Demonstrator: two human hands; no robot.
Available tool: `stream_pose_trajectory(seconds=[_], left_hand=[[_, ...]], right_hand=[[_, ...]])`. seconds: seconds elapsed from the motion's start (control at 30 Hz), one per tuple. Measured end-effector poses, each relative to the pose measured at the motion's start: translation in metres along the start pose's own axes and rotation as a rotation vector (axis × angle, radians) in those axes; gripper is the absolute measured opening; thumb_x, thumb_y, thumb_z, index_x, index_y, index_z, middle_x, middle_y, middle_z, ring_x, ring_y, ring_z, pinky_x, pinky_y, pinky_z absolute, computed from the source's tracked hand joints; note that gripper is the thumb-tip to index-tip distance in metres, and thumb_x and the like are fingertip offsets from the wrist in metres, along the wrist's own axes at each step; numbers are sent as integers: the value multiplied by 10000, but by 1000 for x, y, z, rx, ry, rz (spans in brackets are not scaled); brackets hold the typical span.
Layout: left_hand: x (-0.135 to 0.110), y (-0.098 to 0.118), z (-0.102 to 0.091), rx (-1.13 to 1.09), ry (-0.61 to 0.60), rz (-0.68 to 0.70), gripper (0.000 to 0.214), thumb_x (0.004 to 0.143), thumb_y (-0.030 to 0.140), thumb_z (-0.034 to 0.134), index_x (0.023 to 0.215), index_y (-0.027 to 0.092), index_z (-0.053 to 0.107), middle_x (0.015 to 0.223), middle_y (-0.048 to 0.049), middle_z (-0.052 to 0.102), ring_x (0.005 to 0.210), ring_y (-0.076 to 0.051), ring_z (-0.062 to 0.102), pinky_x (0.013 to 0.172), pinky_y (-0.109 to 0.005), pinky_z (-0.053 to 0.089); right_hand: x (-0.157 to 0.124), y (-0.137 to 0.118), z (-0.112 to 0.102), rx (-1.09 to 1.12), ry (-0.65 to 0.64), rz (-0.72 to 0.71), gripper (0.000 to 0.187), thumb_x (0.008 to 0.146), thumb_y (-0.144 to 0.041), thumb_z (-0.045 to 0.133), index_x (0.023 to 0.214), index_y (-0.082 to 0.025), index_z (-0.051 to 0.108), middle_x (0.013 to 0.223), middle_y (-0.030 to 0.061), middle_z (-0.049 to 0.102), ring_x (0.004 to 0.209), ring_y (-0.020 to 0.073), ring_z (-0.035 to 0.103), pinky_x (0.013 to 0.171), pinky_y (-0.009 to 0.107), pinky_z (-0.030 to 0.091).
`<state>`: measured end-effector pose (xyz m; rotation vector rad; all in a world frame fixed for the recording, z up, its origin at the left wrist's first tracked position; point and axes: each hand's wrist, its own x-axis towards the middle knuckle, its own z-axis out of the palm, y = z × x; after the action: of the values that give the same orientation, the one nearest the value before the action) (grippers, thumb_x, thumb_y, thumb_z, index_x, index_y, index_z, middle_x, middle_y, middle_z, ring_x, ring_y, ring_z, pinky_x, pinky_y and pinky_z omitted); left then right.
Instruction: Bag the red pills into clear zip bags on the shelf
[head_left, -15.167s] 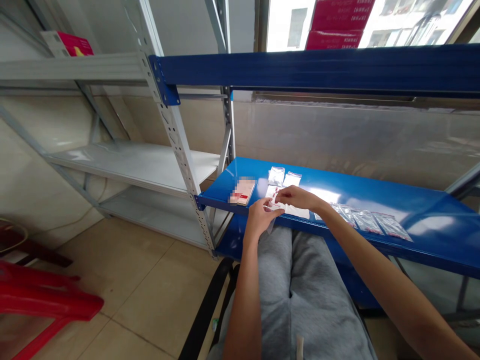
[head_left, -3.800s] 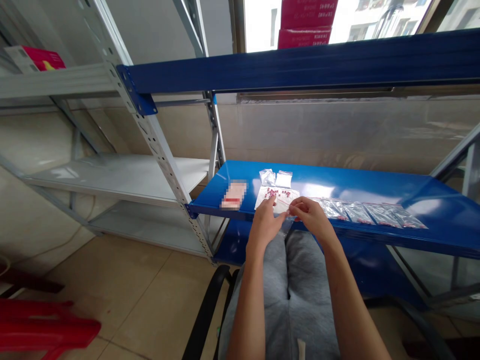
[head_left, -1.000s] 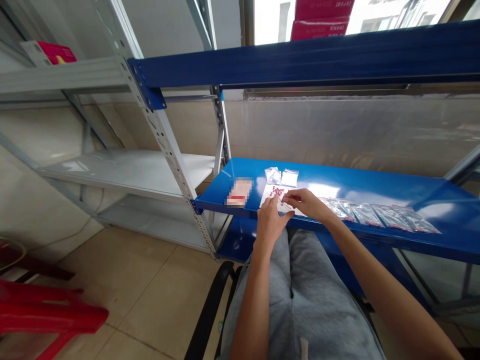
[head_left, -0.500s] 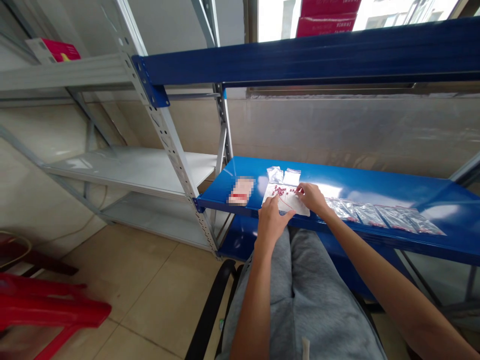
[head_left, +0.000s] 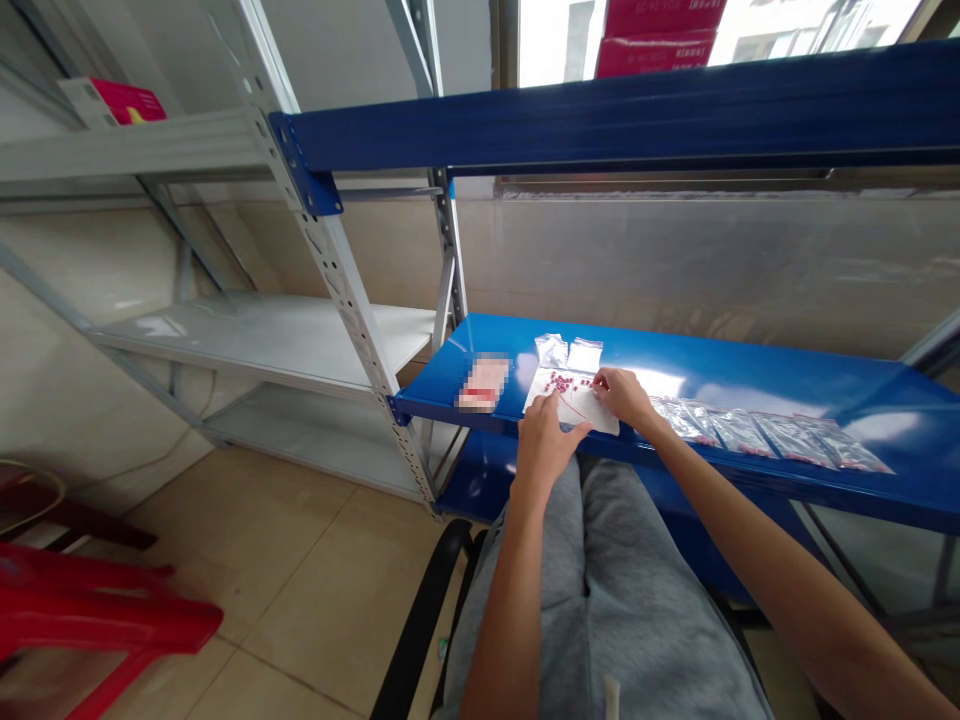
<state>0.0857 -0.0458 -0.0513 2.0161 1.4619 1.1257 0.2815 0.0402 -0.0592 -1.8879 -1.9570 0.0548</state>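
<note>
The right hand (head_left: pixel 626 395) has moved onto the white sheet (head_left: pixel 577 412).

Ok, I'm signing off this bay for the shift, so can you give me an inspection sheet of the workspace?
Surface: blue steel shelf, glossy, with glare on it.
Job's things: small red beads on a white sheet; two clear zip bags behind it; a row of filled bags to the right.
Clutter: a pixelated card left of the sheet.
Hands: left hand with fingers on the sheet; right hand at the beads, grip unclear.
Cables: thin pale cable along the left wall.
Surroundings: grey steel rack, red plastic seat, tiled floor.
</note>
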Motion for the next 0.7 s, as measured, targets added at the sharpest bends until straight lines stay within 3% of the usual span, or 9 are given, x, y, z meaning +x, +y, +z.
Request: stream_pose_trajectory(seconds=[0.13,0.27,0.43,0.53,0.7], left_hand=[[1,-2,1,-3,-7,-6,584,823,352,786,1344,179,586,1266,-145,660,1238,-302,606,1066,-446,479],[1,0,2,-21,-7,9,576,823,355,789,1336,185,589,1249,-141,665,1225,-304,612,1042,-444,495],[0,5,1,-37,-10,24,517,825,343,789,1287,193,613,1225,-128,675,1200,-294,623,1013,-436,509],[0,5,1,-32,-20,14,529,823,335,791,1294,172,612,1237,-140,671,1210,-297,619,1029,-438,501],[1,1,0,-47,-14,-25,573,815,342,795,1327,169,604,1252,-146,671,1213,-301,617,1048,-454,490]], right_hand=[[-6,-3,-16,221,-22,-15,188,896,-273,597,879,-145,734,837,85,732,751,189,615,661,276,406],[-26,-19,-40,533,-214,-157,300,871,-440,609,855,-159,712,736,35,667,667,153,544,598,259,394],[-42,-34,-56,577,-387,-292,299,872,-432,596,837,-160,716,713,21,652,642,135,523,602,255,395],[-31,-22,-51,518,-323,-231,271,900,-370,572,913,-158,741,756,43,694,660,151,575,599,253,408],[1,7,-28,151,-22,-19,196,882,-184,588,923,-144,775,900,104,771,796,210,676,680,271,437]])
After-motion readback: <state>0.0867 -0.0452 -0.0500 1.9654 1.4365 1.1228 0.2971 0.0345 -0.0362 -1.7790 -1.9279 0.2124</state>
